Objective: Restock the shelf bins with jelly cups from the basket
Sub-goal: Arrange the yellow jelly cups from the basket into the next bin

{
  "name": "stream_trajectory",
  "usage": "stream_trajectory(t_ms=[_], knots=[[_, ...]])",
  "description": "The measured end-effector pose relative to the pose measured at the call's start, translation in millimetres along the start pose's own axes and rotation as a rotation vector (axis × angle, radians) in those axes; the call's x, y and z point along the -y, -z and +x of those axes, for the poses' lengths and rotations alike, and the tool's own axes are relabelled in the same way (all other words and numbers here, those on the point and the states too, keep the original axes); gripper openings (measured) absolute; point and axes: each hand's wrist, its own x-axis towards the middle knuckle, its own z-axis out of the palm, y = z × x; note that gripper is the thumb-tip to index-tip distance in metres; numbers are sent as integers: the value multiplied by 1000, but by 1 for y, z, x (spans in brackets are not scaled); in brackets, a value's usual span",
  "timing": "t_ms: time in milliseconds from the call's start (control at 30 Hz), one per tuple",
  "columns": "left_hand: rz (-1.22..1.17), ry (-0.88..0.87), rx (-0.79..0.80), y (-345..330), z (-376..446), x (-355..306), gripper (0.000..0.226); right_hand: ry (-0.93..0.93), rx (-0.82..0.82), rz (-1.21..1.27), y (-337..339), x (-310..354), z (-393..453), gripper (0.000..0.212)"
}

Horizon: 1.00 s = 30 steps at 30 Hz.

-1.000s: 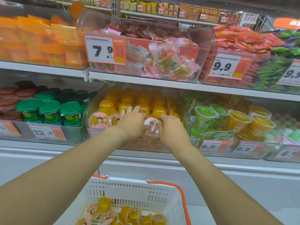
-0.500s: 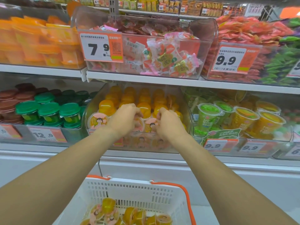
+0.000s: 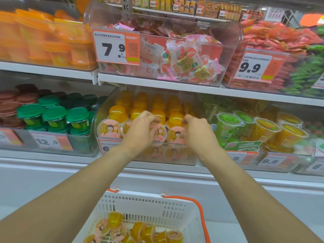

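Green-lidded tubs [image 3: 52, 118] far left. Front-row jelly cups [image 3: 109, 128] in the clear bin [image 3: 103, 111] tipped on their sides, pink lids facing outward, axis running front to back. Left hand [image 3: 140, 132] curled around one front-row cup, right hand [image 3: 198, 130] pinching its neighbour [image 3: 176, 135]. Green and yellow cups [image 3: 228, 125] just right. Basket [image 3: 149, 207] below, cups jumbled. Hands slightly wider apart than half a second ago.

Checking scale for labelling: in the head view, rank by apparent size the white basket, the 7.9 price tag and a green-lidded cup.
1. white basket, though nearness inflates it
2. 7.9 price tag
3. green-lidded cup
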Motion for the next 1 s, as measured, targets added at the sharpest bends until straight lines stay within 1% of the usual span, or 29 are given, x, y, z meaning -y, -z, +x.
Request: stream_trajectory(t_ms=[100,133,267,300,333,367,433,467,500,533,600,633,667,767,833,900,933,967,1000], knots=[[-5,-38,26,4,-7,3,36,-5,28,-60,0,2,-4,17],[-3,-57,-2,4,-10,4,35,-9,31,-71,0,2,-5,17],[10,-193,-223,8,-31,2,17,-19,28,-91,2,3,-14,20],[-9,-235,-246,9,-39,2,14,-6,-2,-90,2,4,-17,25],[-44,-262,-232,10,-49,2,12,21,-51,-79,1,5,-21,30],[-91,-268,-180,9,-61,4,10,70,-123,-47,0,9,-26,33],[-125,-233,-8,0,-89,15,9,255,-286,79,-9,20,-42,21],[-83,-179,123,-8,-105,24,10,349,-309,142,-19,28,-53,14],[-14,-100,273,-15,-120,34,11,424,-283,183,-33,35,-64,9],[72,3,436,-22,-135,43,13,471,-203,203,-51,40,-77,8],[227,216,722,-37,-166,72,16,471,93,163,-96,43,-100,12],[281,318,819,-45,-183,92,20,443,255,103,-119,42,-112,17],[319,423,869,-52,-202,113,30,398,392,53,-141,40,-124,22],[348,695,893,-71,-259,168,60,147,670,51,-203,29,-160,30],[343,805,986,-81,-293,191,74,19,838,41,-241,20,-184,34],[267,850,1018,-89,-321,203,79,-45,989,-1,-273,9,-206,38],[240,845,1002,-94,-331,209,79,-69,1027,-16,-285,3,-214,38],[230,837,958,-99,-339,215,76,-89,1042,-25,-295,-2,-221,37],[211,839,888,-104,-343,218,67,-104,1032,-28,-303,-7,-225,37]])
